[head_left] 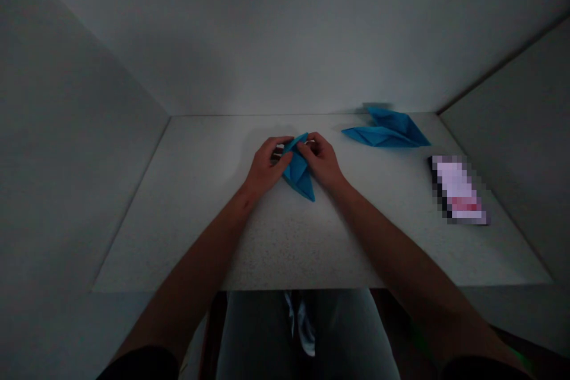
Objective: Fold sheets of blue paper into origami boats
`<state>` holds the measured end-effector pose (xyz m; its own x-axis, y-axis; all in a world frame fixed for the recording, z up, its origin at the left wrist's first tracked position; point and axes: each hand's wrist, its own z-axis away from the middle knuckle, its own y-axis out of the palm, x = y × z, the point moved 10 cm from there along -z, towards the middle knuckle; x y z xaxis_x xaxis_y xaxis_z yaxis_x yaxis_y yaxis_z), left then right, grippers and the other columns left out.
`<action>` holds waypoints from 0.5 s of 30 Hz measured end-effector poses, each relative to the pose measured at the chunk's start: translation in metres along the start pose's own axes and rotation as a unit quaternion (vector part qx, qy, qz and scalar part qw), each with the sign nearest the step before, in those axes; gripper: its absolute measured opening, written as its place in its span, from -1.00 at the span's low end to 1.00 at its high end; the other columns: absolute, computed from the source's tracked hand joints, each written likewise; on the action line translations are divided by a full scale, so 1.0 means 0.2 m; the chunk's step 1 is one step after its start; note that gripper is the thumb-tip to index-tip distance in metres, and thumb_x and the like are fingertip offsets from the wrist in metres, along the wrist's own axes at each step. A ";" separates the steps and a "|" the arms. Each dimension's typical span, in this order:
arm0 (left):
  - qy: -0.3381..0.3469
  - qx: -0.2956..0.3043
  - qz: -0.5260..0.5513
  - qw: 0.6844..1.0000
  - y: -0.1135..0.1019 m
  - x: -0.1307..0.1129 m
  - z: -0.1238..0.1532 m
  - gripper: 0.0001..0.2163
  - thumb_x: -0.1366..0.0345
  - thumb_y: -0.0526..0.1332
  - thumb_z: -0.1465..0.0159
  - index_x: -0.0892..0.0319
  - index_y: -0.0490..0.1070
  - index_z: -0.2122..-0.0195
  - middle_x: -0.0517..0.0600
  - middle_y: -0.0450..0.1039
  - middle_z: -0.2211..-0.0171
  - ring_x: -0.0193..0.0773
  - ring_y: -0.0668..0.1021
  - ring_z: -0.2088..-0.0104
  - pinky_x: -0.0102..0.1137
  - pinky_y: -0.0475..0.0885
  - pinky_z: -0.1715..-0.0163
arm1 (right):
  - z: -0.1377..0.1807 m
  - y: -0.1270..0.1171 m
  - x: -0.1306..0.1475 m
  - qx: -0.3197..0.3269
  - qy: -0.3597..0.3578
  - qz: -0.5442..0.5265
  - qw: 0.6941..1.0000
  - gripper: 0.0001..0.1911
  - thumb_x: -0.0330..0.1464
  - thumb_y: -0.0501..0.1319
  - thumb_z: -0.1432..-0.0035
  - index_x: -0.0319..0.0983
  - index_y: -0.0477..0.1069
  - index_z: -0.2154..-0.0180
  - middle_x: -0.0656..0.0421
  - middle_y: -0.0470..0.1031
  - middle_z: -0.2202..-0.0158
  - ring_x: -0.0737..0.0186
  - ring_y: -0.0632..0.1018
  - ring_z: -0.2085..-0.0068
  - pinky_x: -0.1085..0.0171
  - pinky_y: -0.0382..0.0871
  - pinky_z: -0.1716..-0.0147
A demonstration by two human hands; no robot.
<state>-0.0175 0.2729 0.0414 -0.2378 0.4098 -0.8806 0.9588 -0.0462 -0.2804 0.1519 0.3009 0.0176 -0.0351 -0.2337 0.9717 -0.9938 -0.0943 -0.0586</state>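
A folded blue paper piece is held between my two hands over the middle of the table. My left hand grips its left side, thumb on the near face and fingers curled behind. On the upper right side my right hand pinches it, the thumb pressing on the paper near its top. One pointed end of the paper sticks out downward, toward me. Parts of the fingers on both hands are hidden behind the paper.
A second folded blue paper shape, like a boat, rests at the back right near the wall. In front of it lies a phone with its screen blurred. White walls enclose the table at the back and sides.
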 end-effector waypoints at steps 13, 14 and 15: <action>-0.016 -0.097 0.005 0.995 -0.10 0.02 -0.02 -0.75 0.31 0.37 -0.42 0.01 0.65 -0.10 0.03 0.69 -0.12 -0.17 0.77 -0.03 -0.27 0.72 -0.03 | -0.03 -0.03 0.08 0.011 -0.034 -0.029 0.999 -0.69 -0.13 0.30 -0.21 -0.11 0.29 0.45 0.29 0.25 0.46 0.22 0.35 0.32 0.19 0.29 0.21; -0.014 -0.101 0.005 0.995 -0.11 0.02 -0.02 -0.77 0.31 0.37 -0.42 0.01 0.64 -0.09 0.03 0.71 -0.10 -0.17 0.77 -0.02 -0.25 0.72 -0.05 | -0.03 -0.04 0.08 0.007 -0.039 -0.019 0.999 -0.66 -0.11 0.30 -0.23 -0.11 0.29 0.46 0.28 0.25 0.45 0.21 0.35 0.31 0.18 0.29 0.21; -0.012 -0.107 0.004 0.994 -0.12 0.01 -0.02 -0.78 0.30 0.36 -0.43 0.01 0.64 -0.08 0.02 0.72 -0.08 -0.17 0.78 -0.01 -0.23 0.72 -0.08 | -0.03 -0.05 0.08 0.004 -0.045 -0.012 0.999 -0.64 -0.09 0.31 -0.25 -0.11 0.28 0.47 0.26 0.26 0.45 0.20 0.36 0.29 0.18 0.29 0.21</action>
<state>-0.0396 0.2779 0.0470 -0.2305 0.3879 -0.8924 0.9713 0.1470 -0.1869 0.1598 0.3040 0.0358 -0.0013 -0.3166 0.9486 -0.9934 -0.1085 -0.0375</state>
